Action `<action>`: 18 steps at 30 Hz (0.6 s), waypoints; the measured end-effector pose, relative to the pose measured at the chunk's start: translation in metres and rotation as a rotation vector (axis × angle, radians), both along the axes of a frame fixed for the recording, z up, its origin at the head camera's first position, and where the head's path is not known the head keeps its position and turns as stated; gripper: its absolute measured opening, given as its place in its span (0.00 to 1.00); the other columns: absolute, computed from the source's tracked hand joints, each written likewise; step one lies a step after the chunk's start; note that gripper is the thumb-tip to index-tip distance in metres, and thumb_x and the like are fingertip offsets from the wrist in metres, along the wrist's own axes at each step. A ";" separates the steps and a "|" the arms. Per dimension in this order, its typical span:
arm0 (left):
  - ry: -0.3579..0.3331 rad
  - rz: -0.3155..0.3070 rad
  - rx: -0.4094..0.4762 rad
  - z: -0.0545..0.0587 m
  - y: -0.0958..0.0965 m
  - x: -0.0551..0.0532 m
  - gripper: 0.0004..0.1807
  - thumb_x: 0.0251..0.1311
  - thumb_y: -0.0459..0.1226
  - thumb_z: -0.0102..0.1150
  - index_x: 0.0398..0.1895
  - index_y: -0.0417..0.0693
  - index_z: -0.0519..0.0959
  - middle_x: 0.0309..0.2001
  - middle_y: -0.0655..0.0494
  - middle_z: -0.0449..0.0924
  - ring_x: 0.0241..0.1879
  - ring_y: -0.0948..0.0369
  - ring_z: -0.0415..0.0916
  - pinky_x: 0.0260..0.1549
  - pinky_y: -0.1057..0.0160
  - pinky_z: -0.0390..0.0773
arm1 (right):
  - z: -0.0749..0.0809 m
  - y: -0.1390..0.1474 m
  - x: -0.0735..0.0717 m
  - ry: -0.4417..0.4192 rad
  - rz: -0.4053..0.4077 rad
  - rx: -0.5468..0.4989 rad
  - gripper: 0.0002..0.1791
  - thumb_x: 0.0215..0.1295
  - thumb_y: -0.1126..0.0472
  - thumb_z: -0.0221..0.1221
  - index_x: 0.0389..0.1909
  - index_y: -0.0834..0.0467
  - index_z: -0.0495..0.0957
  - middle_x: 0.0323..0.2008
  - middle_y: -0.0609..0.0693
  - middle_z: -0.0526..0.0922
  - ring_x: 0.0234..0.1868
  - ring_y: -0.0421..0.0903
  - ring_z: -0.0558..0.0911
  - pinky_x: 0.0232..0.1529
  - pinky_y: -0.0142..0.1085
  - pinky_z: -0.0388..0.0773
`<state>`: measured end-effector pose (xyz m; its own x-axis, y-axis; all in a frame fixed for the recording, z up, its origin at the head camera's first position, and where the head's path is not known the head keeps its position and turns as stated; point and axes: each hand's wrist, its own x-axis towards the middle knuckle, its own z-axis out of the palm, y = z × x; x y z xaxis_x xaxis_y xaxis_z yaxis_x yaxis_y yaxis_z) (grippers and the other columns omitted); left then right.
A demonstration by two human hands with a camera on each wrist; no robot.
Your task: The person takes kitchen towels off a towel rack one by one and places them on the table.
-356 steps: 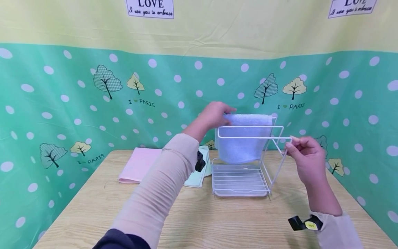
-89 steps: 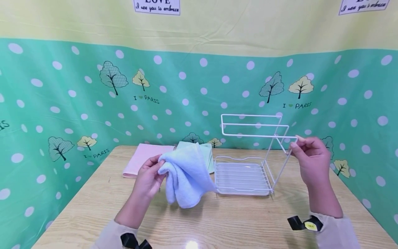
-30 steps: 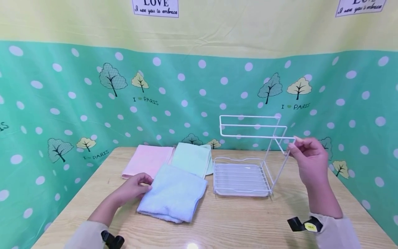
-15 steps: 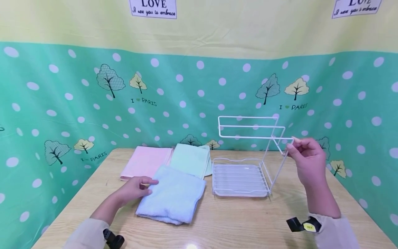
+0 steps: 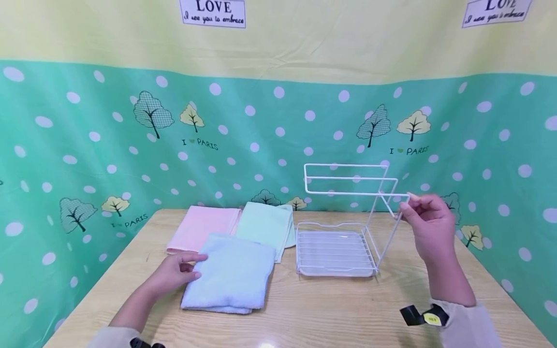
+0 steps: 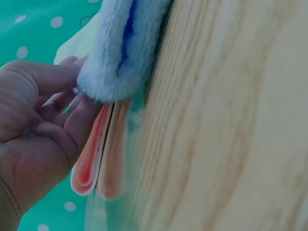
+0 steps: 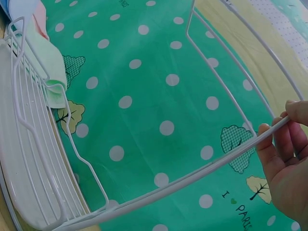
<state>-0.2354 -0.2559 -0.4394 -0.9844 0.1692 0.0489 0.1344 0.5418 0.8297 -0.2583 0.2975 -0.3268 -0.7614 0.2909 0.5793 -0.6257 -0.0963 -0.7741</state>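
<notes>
A folded light-blue towel (image 5: pixel 230 273) lies on the table, overlapping the pink and mint cloths behind it. My left hand (image 5: pixel 176 273) is at its left edge, thumb and forefinger pinching the border; the left wrist view shows the fingers against the thick folded edge of the towel (image 6: pixel 115 57). My right hand (image 5: pixel 431 224) grips the upper right corner of a white wire rack (image 5: pixel 357 194), thumb and fingers round the bar. In the right wrist view the rack's slanting side bar (image 7: pixel 192 180) runs up to that hand. The rack's top bars hold nothing.
A pink folded cloth (image 5: pixel 202 227) and a mint-green folded cloth (image 5: pixel 263 222) lie side by side at the back left. A clear tray (image 5: pixel 337 273) sits under the rack's wire base. A green dotted curtain (image 5: pixel 261 121) hangs behind the wooden table (image 5: pixel 322 314).
Earlier the blue towel hung on the rack, then came off in my left hand and was laid down folded. Lately it has shifted left and straightened. My right hand has stayed on the rack.
</notes>
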 end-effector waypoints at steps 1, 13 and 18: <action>0.004 0.027 0.001 -0.002 -0.002 0.002 0.24 0.55 0.30 0.69 0.57 0.37 0.79 0.61 0.35 0.71 0.40 0.57 0.75 0.36 0.67 0.80 | 0.000 -0.001 0.000 -0.001 -0.001 0.001 0.06 0.60 0.78 0.61 0.37 0.72 0.76 0.32 0.53 0.80 0.31 0.43 0.80 0.36 0.30 0.83; -0.083 0.152 0.010 -0.010 -0.011 -0.001 0.26 0.54 0.35 0.71 0.58 0.41 0.79 0.64 0.38 0.69 0.41 0.56 0.75 0.36 0.67 0.80 | -0.001 -0.001 -0.001 0.022 0.016 0.011 0.07 0.60 0.78 0.61 0.39 0.74 0.75 0.33 0.54 0.80 0.32 0.43 0.80 0.37 0.31 0.82; -0.069 0.105 0.022 -0.010 -0.014 0.000 0.25 0.55 0.35 0.70 0.58 0.40 0.79 0.64 0.35 0.68 0.50 0.48 0.77 0.43 0.64 0.81 | 0.000 0.003 -0.001 0.041 0.072 0.045 0.06 0.61 0.79 0.60 0.38 0.73 0.74 0.33 0.54 0.80 0.32 0.43 0.80 0.37 0.31 0.82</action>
